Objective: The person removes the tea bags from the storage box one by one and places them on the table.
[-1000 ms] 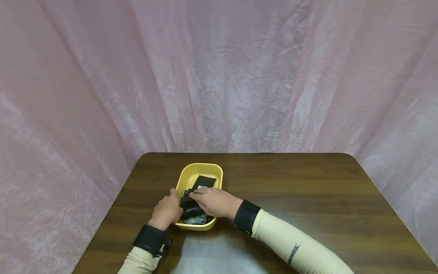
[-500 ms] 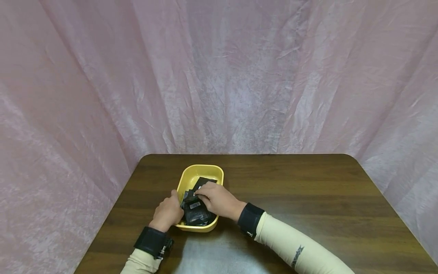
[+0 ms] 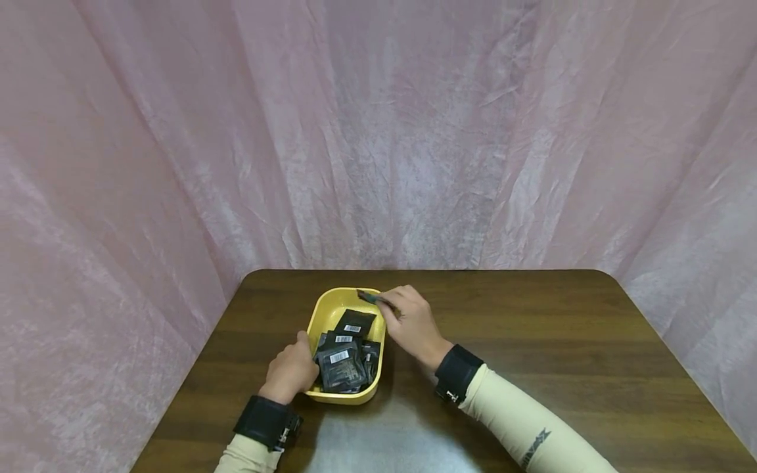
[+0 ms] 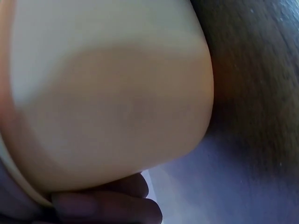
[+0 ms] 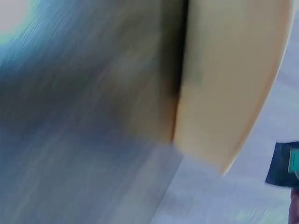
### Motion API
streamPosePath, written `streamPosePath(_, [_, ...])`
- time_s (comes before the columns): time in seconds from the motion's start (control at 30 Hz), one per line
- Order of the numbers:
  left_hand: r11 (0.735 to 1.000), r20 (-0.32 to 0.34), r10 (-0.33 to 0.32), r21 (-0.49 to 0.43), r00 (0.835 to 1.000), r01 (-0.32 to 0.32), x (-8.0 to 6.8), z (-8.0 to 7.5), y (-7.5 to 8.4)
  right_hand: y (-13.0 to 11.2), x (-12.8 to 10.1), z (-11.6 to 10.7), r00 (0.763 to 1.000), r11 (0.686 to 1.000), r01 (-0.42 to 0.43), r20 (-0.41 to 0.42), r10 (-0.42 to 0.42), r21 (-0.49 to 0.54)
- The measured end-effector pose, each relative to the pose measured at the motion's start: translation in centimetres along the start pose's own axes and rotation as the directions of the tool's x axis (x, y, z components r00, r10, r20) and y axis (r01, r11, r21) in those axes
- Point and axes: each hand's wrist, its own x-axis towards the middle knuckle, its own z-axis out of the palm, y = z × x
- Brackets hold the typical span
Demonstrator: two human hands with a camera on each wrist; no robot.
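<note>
A yellow plastic tub stands on the table, and several flat black packets with white barcode labels lie inside it. At the tub's left side my left hand grips the rim. In the left wrist view its fingers lie under the tub's outer wall. My right hand pinches one small dark packet over the far right part of the tub. A green patch shows on that packet in the right wrist view, where most of the hand is out of frame.
The brown wooden table extends to the right of the tub, its far edge a short way behind. Pink curtains hang behind and at both sides of the table. The right wrist view is blurred.
My right hand has lifted out of the pile with one packet and moved up and right to the tub's far right rim. The left hand has stayed at the rim.
</note>
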Motion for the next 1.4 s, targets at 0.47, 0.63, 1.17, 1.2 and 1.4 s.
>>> streamPosePath(0.47, [1.000, -0.005, -0.008, -0.003, 1.000, 0.008, -0.5, 0.6, 0.0, 7.8, -2.0, -4.1, 0.934, 0.898, -0.336, 0.024, 0.358, -0.284])
streamPosePath(0.63, [1.000, -0.016, -0.002, 0.003, 1.000, 0.003, -0.5, 0.7, 0.1, 9.8, -2.7, -4.7, 0.903, 0.855, -0.277, 0.187, 0.388, -0.438])
streamPosePath(1.17, [0.999, -0.028, 0.027, 0.020, 0.999, -0.027, -0.3, 0.5, 0.0, 10.8, -2.4, -3.8, 0.610, 0.758, -0.249, 0.511, 0.606, -0.603])
streamPosePath(1.2, [0.999, -0.027, 0.030, 0.019, 0.999, -0.029, -0.2, 0.5, 0.0, 10.9, -2.3, -3.8, 0.590, 0.754, -0.252, 0.521, 0.617, -0.607])
streamPosePath(1.4, [0.999, -0.028, 0.029, 0.014, 0.999, -0.029, -0.1, 0.1, 0.0, 11.4, -1.0, -3.8, 0.462, 0.732, -0.303, 0.578, 0.673, -0.610])
